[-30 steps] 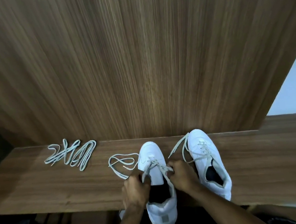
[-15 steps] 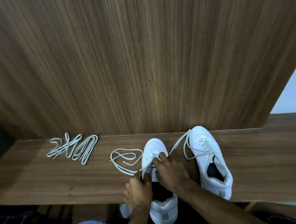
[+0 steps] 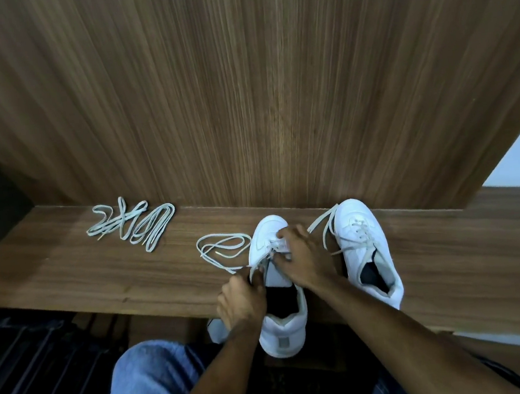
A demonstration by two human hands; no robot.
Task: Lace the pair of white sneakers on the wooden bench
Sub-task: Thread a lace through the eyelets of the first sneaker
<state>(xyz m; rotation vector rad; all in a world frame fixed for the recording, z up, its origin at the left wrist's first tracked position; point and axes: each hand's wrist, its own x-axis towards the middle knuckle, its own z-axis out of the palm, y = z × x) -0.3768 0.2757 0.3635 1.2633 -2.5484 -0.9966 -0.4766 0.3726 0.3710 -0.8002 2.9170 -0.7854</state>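
Fingers of the right hand [image 3: 303,256] have slid from the tongue's side up to the front eyelets of the near sneaker [image 3: 276,291], its grip pinching the lace [image 3: 226,251] there, while the left hand [image 3: 240,298] keeps a closed grip on the other strand just behind. I judge tightening of the lower rows is under way. This sneaker lies on the counter [image 3: 99,271], long axis running away from the grip, toe toward the wall panel, heel overhanging the edge.
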